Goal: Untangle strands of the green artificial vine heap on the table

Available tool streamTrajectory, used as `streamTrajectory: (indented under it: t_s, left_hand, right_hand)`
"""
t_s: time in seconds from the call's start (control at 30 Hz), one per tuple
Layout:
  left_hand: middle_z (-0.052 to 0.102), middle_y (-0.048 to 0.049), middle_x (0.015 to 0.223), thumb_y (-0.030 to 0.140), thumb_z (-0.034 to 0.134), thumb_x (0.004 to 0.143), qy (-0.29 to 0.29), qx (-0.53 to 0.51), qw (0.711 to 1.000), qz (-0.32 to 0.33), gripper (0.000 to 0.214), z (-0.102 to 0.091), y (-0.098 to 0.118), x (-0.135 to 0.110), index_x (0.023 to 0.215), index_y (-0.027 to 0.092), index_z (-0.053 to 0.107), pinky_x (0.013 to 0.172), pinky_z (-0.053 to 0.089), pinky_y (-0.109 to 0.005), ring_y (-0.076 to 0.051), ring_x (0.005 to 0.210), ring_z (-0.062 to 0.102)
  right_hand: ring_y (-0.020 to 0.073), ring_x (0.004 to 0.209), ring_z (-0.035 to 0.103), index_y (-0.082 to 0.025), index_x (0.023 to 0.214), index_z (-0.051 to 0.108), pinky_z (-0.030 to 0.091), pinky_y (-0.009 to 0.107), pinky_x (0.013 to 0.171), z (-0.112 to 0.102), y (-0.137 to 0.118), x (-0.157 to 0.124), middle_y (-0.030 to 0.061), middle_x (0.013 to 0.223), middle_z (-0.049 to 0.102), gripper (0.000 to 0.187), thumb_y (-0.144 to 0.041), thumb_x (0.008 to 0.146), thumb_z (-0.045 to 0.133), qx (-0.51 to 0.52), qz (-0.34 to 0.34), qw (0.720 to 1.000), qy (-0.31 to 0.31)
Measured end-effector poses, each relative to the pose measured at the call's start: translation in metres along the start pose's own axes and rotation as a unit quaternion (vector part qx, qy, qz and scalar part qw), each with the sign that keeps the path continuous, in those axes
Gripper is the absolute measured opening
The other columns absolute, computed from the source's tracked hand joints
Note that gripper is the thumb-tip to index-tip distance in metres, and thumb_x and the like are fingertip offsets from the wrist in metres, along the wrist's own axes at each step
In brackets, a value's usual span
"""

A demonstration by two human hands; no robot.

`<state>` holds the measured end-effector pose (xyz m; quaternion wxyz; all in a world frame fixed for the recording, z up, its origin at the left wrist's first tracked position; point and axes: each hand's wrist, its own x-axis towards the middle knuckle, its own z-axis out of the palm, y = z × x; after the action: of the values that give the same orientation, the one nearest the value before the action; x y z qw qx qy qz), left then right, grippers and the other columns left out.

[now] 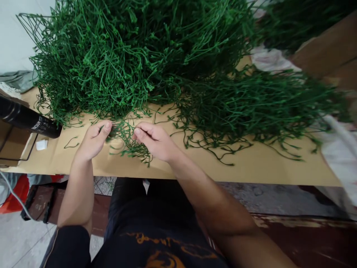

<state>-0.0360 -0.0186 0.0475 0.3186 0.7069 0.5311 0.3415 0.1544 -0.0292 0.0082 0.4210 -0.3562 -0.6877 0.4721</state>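
A small bunch of green plastic stems (126,143) lies at the near edge of the tan table (251,167). My left hand (93,141) pinches the bunch's left end between thumb and fingers. My right hand (154,140) grips the bunch from the right, fingers curled on the strands. Just behind both hands rises a big heap of the same green stems (119,52), and a flatter spread of stems (251,104) covers the table to the right.
A black cylindrical tool (28,119) rests on a wire stand at the left edge, with a small white piece (41,144) beside it. A single loose stem (71,142) lies left of my hand. White cloth (338,152) hangs at the right. A red object (13,195) sits on the floor.
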Motion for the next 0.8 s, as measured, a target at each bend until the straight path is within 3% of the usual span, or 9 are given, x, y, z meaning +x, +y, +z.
streamTrajectory:
  t_s: [0.1,0.2,0.37,0.5,0.6,0.7,0.77,0.8]
  left_hand:
    - [0.067,-0.0066,0.080,0.067,0.048,0.075,0.045,0.001,0.999,0.006,0.053,0.006,-0.008,0.006,0.077,0.016,0.062,0.065,0.047,-0.027,-0.014,0.070,0.056]
    - [0.066,-0.0050,0.076,0.061,0.048,0.079,0.084,-0.012,0.996,0.000,0.047,0.014,-0.014,0.016,0.075,0.016,0.061,0.069,0.047,-0.026,-0.014,0.072,0.058]
    - [0.056,0.0008,0.061,0.051,0.051,0.083,0.113,-0.064,0.992,0.002,0.038,0.039,-0.012,0.030,0.066,0.017,0.056,0.062,0.042,-0.024,-0.010,0.060,0.049]
    - [0.045,0.0039,0.051,0.048,0.056,0.082,0.106,-0.073,0.992,-0.005,0.039,0.057,-0.013,0.046,0.058,0.017,0.050,0.052,0.035,-0.023,-0.007,0.051,0.041]
    - [0.040,0.0063,0.047,0.049,0.050,0.085,0.176,-0.109,0.977,-0.053,0.044,0.050,-0.022,0.067,0.056,0.017,0.043,0.047,0.029,-0.021,-0.005,0.046,0.036]
    - [0.036,0.0090,0.042,0.046,0.037,0.092,0.286,-0.158,0.933,-0.153,0.044,0.031,-0.024,0.079,0.059,0.017,0.038,0.042,0.023,-0.019,-0.002,0.039,0.032]
    - [0.040,0.0086,0.043,0.047,0.039,0.091,0.273,-0.170,0.936,-0.141,0.043,0.022,-0.016,0.078,0.060,0.017,0.041,0.040,0.023,-0.018,-0.001,0.037,0.033]
    - [0.040,0.0082,0.043,0.049,0.043,0.089,0.235,-0.168,0.949,-0.127,0.043,0.021,-0.009,0.075,0.060,0.017,0.042,0.040,0.024,-0.018,-0.001,0.037,0.035]
  right_hand:
    - [0.0113,0.060,0.040,-0.020,0.068,0.045,0.034,0.027,0.060,0.002,0.004,-0.005,-0.0018,0.060,0.041,0.037,-0.051,0.088,0.040,0.035,0.006,0.999,0.007]
    - [0.0104,0.057,0.037,-0.021,0.064,0.040,0.031,0.026,0.057,0.007,0.006,-0.009,-0.0031,0.058,0.037,0.042,-0.055,0.087,0.041,0.059,0.010,0.998,0.021]
    - [0.0076,0.051,0.027,-0.021,0.057,0.030,0.025,0.025,0.051,0.020,0.012,-0.012,-0.0057,0.053,0.027,0.050,-0.062,0.084,0.041,0.099,0.031,0.993,0.065]
    - [0.0063,0.047,0.025,-0.022,0.056,0.027,0.024,0.024,0.048,0.031,0.013,-0.018,-0.0068,0.050,0.024,0.047,-0.054,0.087,0.041,0.150,0.025,0.981,0.118]
    - [0.0058,0.045,0.024,-0.021,0.054,0.024,0.022,0.024,0.047,0.036,0.006,-0.031,-0.0066,0.050,0.023,0.043,-0.039,0.090,0.040,0.120,-0.030,0.988,0.097]
    - [0.0057,0.047,0.026,-0.020,0.053,0.025,0.022,0.025,0.049,0.035,-0.002,-0.043,-0.0056,0.051,0.025,0.039,-0.026,0.088,0.042,0.057,-0.122,0.990,0.045]
    - [0.0057,0.047,0.026,-0.020,0.054,0.027,0.023,0.025,0.048,0.029,-0.002,-0.043,-0.0057,0.052,0.026,0.040,-0.029,0.089,0.043,0.095,-0.110,0.986,0.081]
    - [0.0055,0.046,0.026,-0.021,0.054,0.027,0.023,0.024,0.047,0.024,0.000,-0.040,-0.0062,0.051,0.025,0.041,-0.034,0.090,0.043,0.142,-0.081,0.980,0.115]
